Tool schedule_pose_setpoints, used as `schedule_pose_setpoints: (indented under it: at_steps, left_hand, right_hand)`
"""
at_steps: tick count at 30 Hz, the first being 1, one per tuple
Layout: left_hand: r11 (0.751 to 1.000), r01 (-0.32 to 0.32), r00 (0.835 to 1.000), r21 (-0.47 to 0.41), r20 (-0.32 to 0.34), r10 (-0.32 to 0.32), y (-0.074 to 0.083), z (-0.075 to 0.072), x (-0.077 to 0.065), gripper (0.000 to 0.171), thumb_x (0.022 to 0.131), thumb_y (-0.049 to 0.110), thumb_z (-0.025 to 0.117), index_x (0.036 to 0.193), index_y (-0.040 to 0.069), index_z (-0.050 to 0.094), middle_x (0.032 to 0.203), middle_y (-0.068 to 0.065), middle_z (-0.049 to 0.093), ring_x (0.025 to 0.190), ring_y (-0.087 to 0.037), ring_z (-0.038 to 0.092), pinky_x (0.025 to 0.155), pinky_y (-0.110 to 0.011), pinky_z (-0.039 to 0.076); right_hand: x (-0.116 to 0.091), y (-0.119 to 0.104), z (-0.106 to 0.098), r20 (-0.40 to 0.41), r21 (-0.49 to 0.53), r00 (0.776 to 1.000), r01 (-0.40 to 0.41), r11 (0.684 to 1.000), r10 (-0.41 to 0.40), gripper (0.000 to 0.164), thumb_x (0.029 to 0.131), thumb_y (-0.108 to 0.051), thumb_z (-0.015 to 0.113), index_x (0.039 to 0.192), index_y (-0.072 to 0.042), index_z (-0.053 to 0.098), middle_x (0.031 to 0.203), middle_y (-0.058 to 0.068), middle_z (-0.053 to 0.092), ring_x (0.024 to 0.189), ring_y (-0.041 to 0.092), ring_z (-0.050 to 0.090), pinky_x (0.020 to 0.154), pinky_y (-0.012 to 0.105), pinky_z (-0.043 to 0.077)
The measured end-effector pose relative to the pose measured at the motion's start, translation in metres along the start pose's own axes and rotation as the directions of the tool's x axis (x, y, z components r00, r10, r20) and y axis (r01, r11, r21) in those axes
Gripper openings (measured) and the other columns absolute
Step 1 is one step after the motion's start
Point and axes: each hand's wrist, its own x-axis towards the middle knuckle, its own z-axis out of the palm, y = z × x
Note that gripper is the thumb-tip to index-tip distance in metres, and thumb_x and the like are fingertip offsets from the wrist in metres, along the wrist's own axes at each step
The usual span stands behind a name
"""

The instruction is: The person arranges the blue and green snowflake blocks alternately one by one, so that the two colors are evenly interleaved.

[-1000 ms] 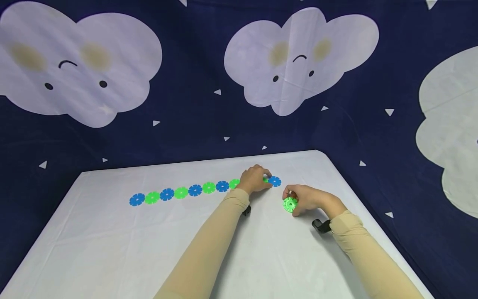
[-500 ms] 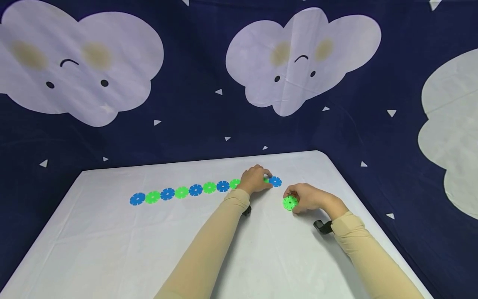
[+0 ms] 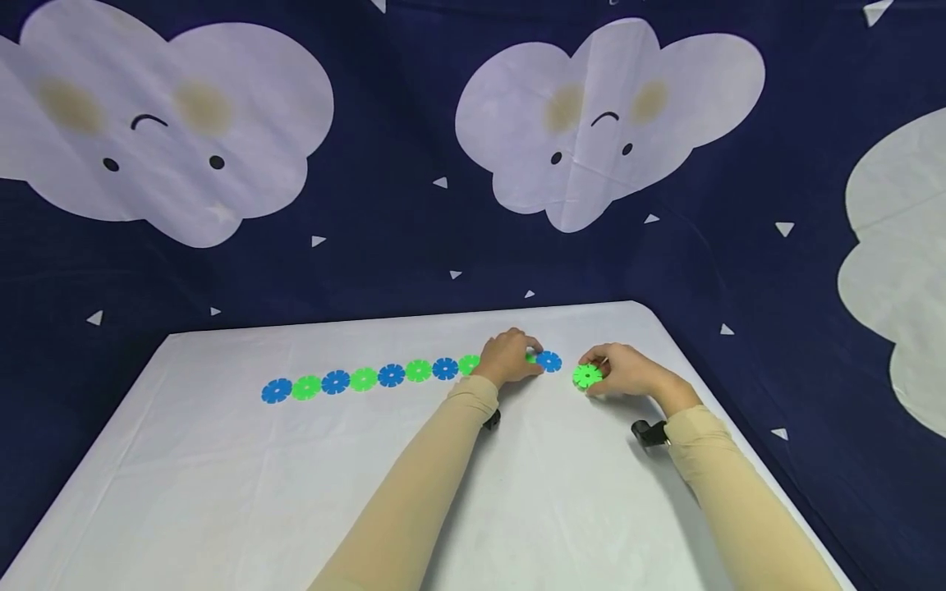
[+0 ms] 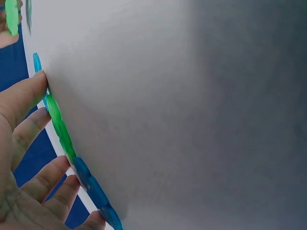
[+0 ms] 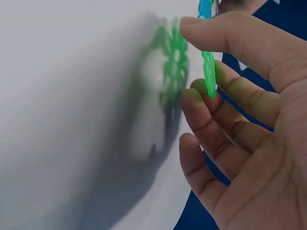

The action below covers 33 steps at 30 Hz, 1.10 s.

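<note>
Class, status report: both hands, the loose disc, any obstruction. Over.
Left hand presses chain. Right hand pinches green disc, just short of blue end disc. Nothing between them.

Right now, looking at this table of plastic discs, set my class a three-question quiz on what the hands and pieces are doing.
1. True or false: the right hand pinches a green disc.
2. Which colour is the disc at the right end of the chain on the table? A red, B blue, C yellow.
3. Fill in: the left hand rests on the chain near its ___ end.

Key
1. True; the wrist view shows thumb and fingers gripping its edge.
2. B; the blue end disc lies just past the left hand.
3. Right.
</note>
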Motion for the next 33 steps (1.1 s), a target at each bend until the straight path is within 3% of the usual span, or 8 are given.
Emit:
schedule_pose_setpoints:
  at_steps: [10,24,33]
  left_hand:
    - [1.000,0.010,1.000,-0.008,-0.001,-0.010,0.000,-0.002,-0.002,0.041,0.098,0.041,0.079,0.136,0.027,0.075,0.151,-0.005,0.065,0.144,-0.027,0.058,0.126,-0.060,0.040]
    - [1.000,0.023,1.000,0.006,0.021,-0.024,0.003,-0.001,-0.001,0.043,0.099,0.042,0.078,0.139,0.029,0.073,0.155,-0.004,0.062,0.148,-0.026,0.055,0.127,-0.060,0.038]
    - [1.000,0.021,1.000,0.010,0.015,-0.021,0.004,-0.002,-0.004,0.042,0.099,0.042,0.078,0.139,0.028,0.074,0.154,-0.004,0.063,0.147,-0.026,0.056,0.127,-0.061,0.038]
  right_hand:
    - [0.020,0.004,-0.009,-0.036,-0.014,0.999,-0.025,1.000,0.025,0.056,0.082,-0.016,0.091,0.130,0.003,0.071,0.118,0.019,0.071,0.102,0.028,0.066,0.095,0.046,0.056]
    - [0.034,0.008,-0.003,-0.011,-0.028,0.998,-0.068,0.997,0.067,0.055,0.085,-0.015,0.088,0.134,0.002,0.070,0.120,0.017,0.072,0.106,0.029,0.062,0.104,0.052,0.052]
    - [0.041,0.007,-0.003,0.008,-0.026,0.999,-0.049,0.998,0.050,0.055,0.086,-0.015,0.088,0.135,0.002,0.070,0.124,0.020,0.073,0.112,0.033,0.065,0.106,0.054,0.053]
